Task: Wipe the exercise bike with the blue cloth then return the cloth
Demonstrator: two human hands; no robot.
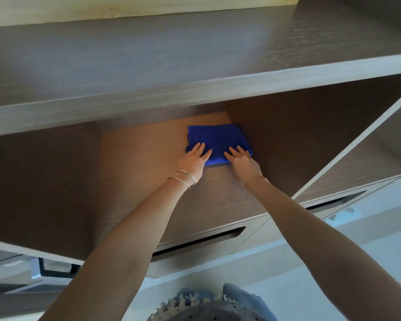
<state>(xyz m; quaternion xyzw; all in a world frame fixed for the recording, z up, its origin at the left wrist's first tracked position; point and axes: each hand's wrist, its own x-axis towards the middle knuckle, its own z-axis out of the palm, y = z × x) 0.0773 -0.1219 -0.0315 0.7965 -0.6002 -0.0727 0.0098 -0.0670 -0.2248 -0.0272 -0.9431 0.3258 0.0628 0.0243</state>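
A folded blue cloth [215,141] lies flat on the brown wooden shelf [137,163] of an open cupboard compartment, close to the right side wall. My left hand [193,159], with thin bracelets at the wrist, rests with fingers spread on the cloth's near left edge. My right hand [241,159] lies flat on its near right edge. Neither hand closes around the cloth. The exercise bike is not in view.
A thick grey shelf board [195,89] runs above the compartment. Side walls [299,140] close it in left and right. Drawers with slot handles [199,240] sit below. Pale floor and my shoes [241,297] show at the bottom.
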